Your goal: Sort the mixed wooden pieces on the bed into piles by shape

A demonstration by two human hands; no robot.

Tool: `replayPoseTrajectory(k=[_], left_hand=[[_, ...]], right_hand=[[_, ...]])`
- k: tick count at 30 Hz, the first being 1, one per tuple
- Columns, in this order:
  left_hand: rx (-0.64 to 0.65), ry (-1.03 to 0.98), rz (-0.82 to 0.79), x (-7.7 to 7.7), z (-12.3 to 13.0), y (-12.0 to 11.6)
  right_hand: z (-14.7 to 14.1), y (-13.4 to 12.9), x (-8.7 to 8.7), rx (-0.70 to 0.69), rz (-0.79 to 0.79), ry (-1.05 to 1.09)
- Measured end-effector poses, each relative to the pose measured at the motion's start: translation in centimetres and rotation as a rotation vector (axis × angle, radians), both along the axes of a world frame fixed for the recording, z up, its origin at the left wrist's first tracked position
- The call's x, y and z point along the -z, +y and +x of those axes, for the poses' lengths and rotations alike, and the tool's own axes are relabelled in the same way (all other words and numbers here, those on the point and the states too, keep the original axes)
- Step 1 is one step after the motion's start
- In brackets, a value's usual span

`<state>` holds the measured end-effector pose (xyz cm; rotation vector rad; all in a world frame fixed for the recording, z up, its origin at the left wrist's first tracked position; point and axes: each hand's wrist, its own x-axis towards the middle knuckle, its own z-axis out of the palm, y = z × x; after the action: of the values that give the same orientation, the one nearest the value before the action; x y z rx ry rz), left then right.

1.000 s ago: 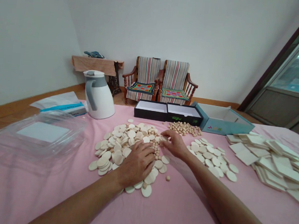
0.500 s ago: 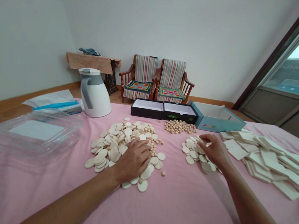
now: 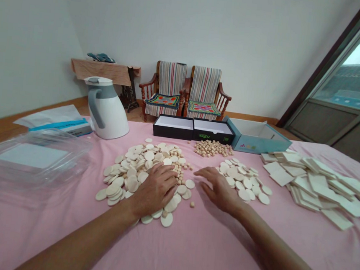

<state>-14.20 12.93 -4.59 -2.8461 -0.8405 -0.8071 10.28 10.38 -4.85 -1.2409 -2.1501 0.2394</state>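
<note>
Our left hand (image 3: pixel 155 187) lies palm down on the near right side of a large heap of pale wooden discs (image 3: pixel 134 169). Its grip is released, with the fingers spread over the discs and nothing clenched that we can see. Our right hand (image 3: pixel 221 192) is open and empty, palm down on the pink sheet (image 3: pixel 207 251), its fingertips just beside a smaller heap of discs (image 3: pixel 242 180). Small wooden beads (image 3: pixel 212 148) form a cluster beyond that heap, and a single bead (image 3: pixel 192 204) sits between our hands. Square wooden tiles (image 3: pixel 314 186) lie in overlapping piles to the right. Along the far edge of the sheet stand two open black boxes (image 3: pixel 172 128) and an open blue box (image 3: pixel 255 137). To the left are a white jug (image 3: pixel 106 111) and a clear plastic tray (image 3: pixel 33 160).
</note>
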Motion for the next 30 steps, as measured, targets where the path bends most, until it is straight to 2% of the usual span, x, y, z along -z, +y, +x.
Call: replayPoseTrajectory(k=[3,7,10,12,17,19,20,22,24,26,30], left_hand=[[-0.005,0.005,-0.006,0.1,0.0,0.1],[-0.003,0.015,-0.023,0.2,0.0,0.2],[0.005,0.011,-0.030,0.3,-0.1,0.2],[0.010,0.003,-0.031,0.3,-0.1,0.2],[0.010,-0.003,-0.027,0.2,-0.1,0.2],[0.009,-0.004,-0.023,0.3,-0.1,0.2],[0.009,-0.004,-0.023,0.3,-0.1,0.2],[0.009,-0.003,-0.024,0.3,-0.1,0.3],[0.006,-0.002,-0.026,0.3,-0.1,0.3],[0.003,-0.008,-0.024,0.2,-0.1,0.2],[0.011,-0.056,-0.009,-0.2,-0.1,0.2]], right_hand=[[-2.5,-0.7,0.5,-0.105,-0.043,-0.051],[-3.6,-1.1,0.8,-0.038,-0.062,-0.058],[-2.8,-0.8,0.5,0.030,-0.037,-0.087],[-1.1,-0.4,0.1,0.151,0.003,-0.107],[4.2,0.5,-1.1,0.638,0.121,-0.237],[5.0,0.5,-1.3,0.708,0.167,-0.225],[4.8,0.4,-1.3,0.676,0.179,-0.182],[3.3,-0.1,-1.0,0.484,0.139,-0.058],[0.9,-0.8,-0.7,0.241,0.024,0.046],[-1.6,-1.6,-0.4,0.091,-0.094,0.090],[-4.8,-2.4,-0.1,0.062,-0.181,0.062]])
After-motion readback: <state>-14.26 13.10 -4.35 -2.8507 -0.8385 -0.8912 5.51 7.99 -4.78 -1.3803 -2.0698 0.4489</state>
